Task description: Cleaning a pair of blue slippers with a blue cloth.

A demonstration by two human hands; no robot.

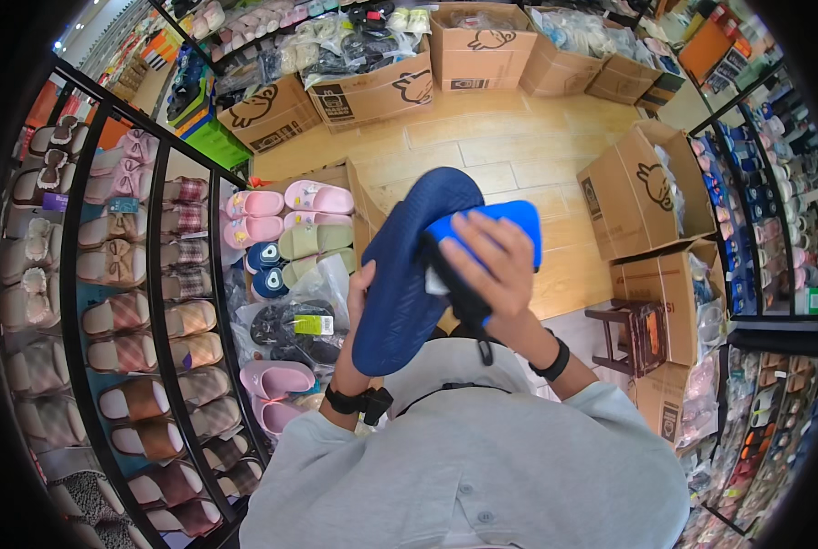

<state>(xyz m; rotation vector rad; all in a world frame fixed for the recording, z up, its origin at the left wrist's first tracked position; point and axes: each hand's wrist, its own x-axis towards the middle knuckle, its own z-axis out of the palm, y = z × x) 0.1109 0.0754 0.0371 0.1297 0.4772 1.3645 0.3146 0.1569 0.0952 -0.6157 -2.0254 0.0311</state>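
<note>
My left hand (361, 285) grips a navy blue slipper (398, 295) by its edge, with the thumb showing and the other fingers hidden behind it. The slipper stands tilted before my chest, and its textured underside faces up towards me. Another rounded navy end, which may belong to a second slipper, shows beyond it. My right hand (494, 264) is closed over a bright blue and black pad-like cleaning tool (524, 230), pressed close against the slipper. From the tool's lower end hangs a black loop (485, 353). Whether the tool touches the slipper cannot be seen.
Racks of slippers (117, 322) line my left side. Beside them a carton holds pink clogs (319, 197) and bagged black slippers (295, 333). More cardboard cartons (374, 96) stand ahead and to the right (645, 192). A dark wooden stool (632, 336) is at my right.
</note>
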